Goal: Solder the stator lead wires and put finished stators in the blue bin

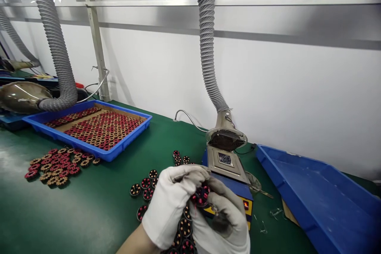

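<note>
A metal-topped heater (238,171) stands just beyond the hands, partly blocked by them, beneath a hose-fed hood (226,129). Right of it, a blue tray (327,198) slants from near the desk's (98,210) back edge. The desk is green, the wall (149,71) white. Gloved left hand (175,202) and right hand (230,210) together grip a black-and-pink ring (201,196) above the desk, short of that edge.

gloves (166,202) at the grip: matt cloth. plate (213,162) beyond the grip: dull metal. tray (315,194) right of it: smooth plastic.
</note>
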`<act>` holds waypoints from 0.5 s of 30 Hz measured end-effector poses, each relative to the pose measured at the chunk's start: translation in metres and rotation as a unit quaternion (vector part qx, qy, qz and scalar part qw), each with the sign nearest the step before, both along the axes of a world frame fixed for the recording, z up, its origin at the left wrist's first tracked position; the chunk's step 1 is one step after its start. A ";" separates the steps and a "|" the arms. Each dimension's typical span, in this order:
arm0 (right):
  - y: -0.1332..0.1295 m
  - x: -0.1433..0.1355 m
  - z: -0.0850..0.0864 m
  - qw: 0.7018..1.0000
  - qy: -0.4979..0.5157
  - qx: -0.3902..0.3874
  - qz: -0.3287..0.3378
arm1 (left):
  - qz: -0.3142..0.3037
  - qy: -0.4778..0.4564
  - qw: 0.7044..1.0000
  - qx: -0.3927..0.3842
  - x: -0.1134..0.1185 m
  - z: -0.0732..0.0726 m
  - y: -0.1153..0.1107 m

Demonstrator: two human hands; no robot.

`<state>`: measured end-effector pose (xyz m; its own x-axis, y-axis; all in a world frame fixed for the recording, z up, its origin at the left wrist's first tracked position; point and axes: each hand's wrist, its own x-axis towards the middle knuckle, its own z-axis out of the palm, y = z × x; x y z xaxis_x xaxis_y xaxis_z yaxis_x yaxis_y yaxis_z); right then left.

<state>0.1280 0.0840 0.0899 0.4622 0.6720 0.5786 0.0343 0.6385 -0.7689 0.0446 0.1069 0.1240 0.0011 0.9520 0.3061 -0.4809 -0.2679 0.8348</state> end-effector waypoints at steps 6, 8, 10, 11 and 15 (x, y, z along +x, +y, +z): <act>0.006 -0.001 0.007 0.989 -0.012 0.060 -0.134 | -0.013 0.015 0.999 -0.042 -0.007 0.002 0.001; 0.005 0.000 0.004 0.989 -0.045 0.052 -0.133 | -0.039 0.025 0.996 -0.080 -0.005 0.004 -0.001; 0.005 0.003 0.000 0.989 -0.066 0.041 -0.122 | -0.004 -0.012 0.998 -0.064 -0.002 0.004 -0.002; 0.006 0.004 -0.003 0.990 -0.072 0.041 -0.116 | 0.025 -0.030 0.998 -0.044 -0.001 0.003 -0.003; 0.009 0.016 -0.013 0.999 -0.006 0.005 -0.036 | 0.051 -0.035 0.998 -0.011 -0.005 0.006 -0.005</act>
<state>0.1437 0.0935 0.0765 0.5021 0.6311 0.5913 0.0907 0.6415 -0.7617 0.0392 0.1022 0.1297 -0.1179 0.9525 0.2809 -0.5097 -0.3008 0.8061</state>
